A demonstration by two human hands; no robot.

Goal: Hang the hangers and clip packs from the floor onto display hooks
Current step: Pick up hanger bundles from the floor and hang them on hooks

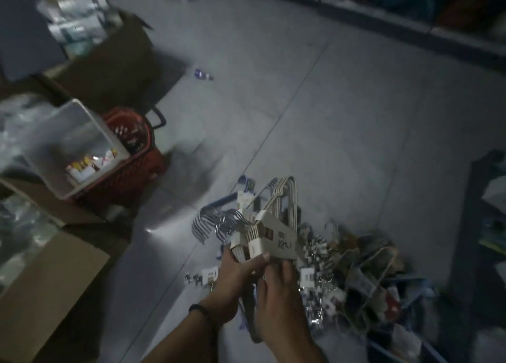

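Grips hangers (273, 239) just above pile (342, 256) with left hand (235, 277), thumb clamped on top; curls right hand (279, 305) round their lower bars. Best to keep hooks (216, 224) bunched and lift clear of pile before hanging.

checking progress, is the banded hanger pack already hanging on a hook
No, the left hand and right hand both grip the hanger pack above the floor pile.

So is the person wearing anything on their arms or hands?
Only a thin dark band around the left wrist. The left hand and right hand have no gloves, and both forearms show no sleeves. It's too blurry to tell about rings.
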